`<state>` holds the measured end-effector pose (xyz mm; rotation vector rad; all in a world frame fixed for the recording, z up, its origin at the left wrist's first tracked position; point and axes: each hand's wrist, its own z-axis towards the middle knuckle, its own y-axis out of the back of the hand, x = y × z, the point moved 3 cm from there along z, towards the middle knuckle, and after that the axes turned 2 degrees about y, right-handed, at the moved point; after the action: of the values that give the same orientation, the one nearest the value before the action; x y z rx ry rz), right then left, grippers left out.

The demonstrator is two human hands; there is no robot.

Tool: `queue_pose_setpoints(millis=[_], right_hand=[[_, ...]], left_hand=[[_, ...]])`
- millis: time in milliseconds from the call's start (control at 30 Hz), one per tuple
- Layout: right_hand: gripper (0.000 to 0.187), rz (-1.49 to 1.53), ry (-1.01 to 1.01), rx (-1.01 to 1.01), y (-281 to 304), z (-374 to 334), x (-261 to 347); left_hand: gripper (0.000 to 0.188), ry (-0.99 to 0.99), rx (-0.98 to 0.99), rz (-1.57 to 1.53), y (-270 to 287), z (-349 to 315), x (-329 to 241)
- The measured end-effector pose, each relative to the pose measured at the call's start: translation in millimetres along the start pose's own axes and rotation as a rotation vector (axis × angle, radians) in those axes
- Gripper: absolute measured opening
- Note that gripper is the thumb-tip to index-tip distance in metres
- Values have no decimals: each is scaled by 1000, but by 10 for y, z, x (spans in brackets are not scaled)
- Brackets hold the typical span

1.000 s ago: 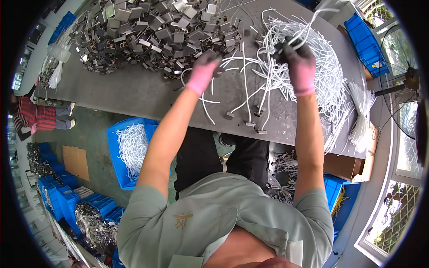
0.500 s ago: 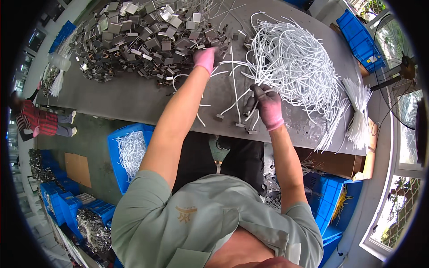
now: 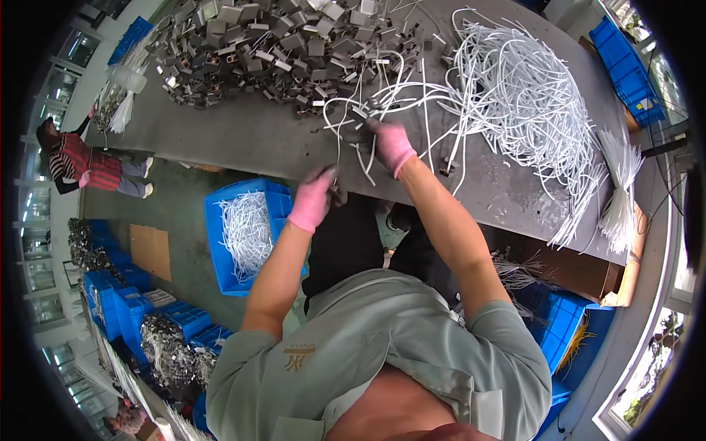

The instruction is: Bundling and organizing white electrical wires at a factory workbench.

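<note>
My left hand (image 3: 315, 197), in a pink glove with dark fingertips, is closed just off the table's near edge. A thin white wire (image 3: 338, 151) runs down from the tabletop into its pinched fingers. Over the table, my right hand (image 3: 391, 147) wears a matching glove, its fingers curled among white cables (image 3: 368, 165). They appear closed on a cable, though the fingertips are partly hidden. A small grey block (image 3: 359, 113) lies by those fingertips. Right of this hand, another small block (image 3: 446, 167) sits at a cable's end.
A heap of metal-cased parts (image 3: 287, 51) covers the table's far left. A large tangle of white cables (image 3: 515, 95) lies on the right, beside a tied white bundle (image 3: 621, 191). A blue crate (image 3: 213, 242) of white pieces stands left below. Another person (image 3: 88, 165) stands far left.
My left hand has drawn back from the metal parts to the table's near edge. My right hand has moved left, away from the cable-end blocks. The whole view has shifted.
</note>
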<state>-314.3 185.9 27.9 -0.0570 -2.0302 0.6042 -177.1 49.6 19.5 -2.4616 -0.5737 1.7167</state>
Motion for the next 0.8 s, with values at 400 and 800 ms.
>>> queue_pose_setpoints(millis=[400,800], right_hand=[[31,333,-72,26,-181,159,-437],[24,124,324,-89,17,-256,-41]], left_hand=[[39,107,-202,457,1617,-1525,1230],[44,351,-369,419,2102,-2201,1414]])
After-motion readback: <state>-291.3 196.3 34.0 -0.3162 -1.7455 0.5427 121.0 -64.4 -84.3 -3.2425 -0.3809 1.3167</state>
